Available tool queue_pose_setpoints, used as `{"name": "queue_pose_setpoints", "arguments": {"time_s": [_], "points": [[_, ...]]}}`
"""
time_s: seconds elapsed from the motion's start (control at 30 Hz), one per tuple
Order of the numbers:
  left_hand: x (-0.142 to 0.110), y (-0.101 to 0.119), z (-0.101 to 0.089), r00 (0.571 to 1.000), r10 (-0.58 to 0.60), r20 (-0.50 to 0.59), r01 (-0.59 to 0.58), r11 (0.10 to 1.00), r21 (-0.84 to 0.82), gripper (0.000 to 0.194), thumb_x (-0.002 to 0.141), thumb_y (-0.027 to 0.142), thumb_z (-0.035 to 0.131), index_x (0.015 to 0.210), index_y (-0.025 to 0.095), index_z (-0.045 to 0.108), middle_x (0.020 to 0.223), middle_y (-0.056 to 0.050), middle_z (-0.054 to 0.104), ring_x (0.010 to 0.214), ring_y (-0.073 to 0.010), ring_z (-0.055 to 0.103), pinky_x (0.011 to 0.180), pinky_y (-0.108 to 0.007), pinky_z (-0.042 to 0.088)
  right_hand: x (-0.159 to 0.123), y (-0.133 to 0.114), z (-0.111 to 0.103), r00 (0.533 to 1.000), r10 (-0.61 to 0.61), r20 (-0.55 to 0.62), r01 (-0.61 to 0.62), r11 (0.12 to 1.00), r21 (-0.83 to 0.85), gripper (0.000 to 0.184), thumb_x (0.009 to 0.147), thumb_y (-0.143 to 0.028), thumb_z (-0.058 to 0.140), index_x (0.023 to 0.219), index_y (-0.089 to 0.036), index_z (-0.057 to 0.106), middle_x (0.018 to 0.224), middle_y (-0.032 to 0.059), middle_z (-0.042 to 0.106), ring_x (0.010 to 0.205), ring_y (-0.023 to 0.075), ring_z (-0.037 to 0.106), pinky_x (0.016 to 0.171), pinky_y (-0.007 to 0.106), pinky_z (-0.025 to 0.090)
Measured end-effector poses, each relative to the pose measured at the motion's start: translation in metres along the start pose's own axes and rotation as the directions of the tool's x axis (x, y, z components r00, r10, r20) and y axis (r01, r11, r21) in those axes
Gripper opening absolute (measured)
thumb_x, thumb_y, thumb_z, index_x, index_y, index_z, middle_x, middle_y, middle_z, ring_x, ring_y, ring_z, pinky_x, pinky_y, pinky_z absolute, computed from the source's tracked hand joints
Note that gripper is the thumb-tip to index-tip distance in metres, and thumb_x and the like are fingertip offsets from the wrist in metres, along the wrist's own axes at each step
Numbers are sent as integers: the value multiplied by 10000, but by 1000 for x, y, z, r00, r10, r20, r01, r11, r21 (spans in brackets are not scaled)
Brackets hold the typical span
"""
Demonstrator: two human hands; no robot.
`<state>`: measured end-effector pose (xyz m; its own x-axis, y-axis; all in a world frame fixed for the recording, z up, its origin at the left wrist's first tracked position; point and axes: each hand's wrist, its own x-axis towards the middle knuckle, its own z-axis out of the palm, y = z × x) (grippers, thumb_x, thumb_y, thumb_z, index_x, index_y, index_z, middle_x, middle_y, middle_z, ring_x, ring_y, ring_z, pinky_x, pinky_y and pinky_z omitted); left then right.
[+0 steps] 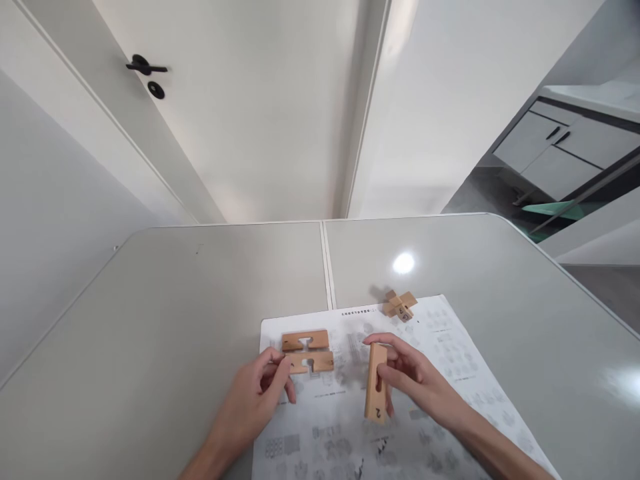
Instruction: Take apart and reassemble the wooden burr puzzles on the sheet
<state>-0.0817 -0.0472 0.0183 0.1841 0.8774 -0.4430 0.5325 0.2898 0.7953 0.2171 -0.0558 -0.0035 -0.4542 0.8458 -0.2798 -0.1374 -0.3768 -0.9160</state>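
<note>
**Work spread across a wide grey table with a white rim (225,287)**

Beyond the table, a plain white door (260,120) is seen. On the table's near part a large white printed paper sheet (345,400) is laid; a heading is printed along its far edge, in characters too small to be read. The bare right hand (407,377) is closed to a pinch, and a long tan wooden block with a slot (374,387) is held up by it over the sheet, its lower end marked "2" in black. The bare left hand (263,383) is half curled, its thumb and forefinger brought to the left end of a flat tan wooden bar with a central notch (323,362); whether the bar is gripped cannot be told. Just beyond, a second notched tan wooden bar (319,338) is laid parallel, a short dark stroke marked at its left end. At the sheet's far edge, a small cross-shaped tan wooden assembly (398,303) is set, inked with a black mark resembling "3".
</note>
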Motion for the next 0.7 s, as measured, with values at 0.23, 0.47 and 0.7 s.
{"name": "queue_pose_setpoints", "arguments": {"time_s": [0.23,0.47,0.7], "points": [[1,0,-11,997,38,-60,-13,930,367,400,1023,541,354,834,220,501,673,9,671,567,-163,522,591,-277,335,-5,-18,28,986,147,-74,-144,989,40,399,964,-564,632,1182,-235,571,951,49,729,820,218,745,849,415,593],[-1,-8,-3,969,208,-136,-71,755,652,324,1052,482,378,975,217,549,692,18,658,568,-182,596,558,-279,308,-11,-8,55,955,282,-87,-254,936,243,461,918,-579,692,1193,-219,614,1097,96,764,1089,267,736,1066,443,522],[-18,-5,4,727,679,101,-583,533,614,294,1010,443,571,1211,228,574,1127,-54,693,1035,-225,667,859,-346,521,-12,0,72,965,253,-71,-223,932,285,497,881,-579,737,1212,-226,621,1141,84,760,1129,273,728,1121,448,475]]}}
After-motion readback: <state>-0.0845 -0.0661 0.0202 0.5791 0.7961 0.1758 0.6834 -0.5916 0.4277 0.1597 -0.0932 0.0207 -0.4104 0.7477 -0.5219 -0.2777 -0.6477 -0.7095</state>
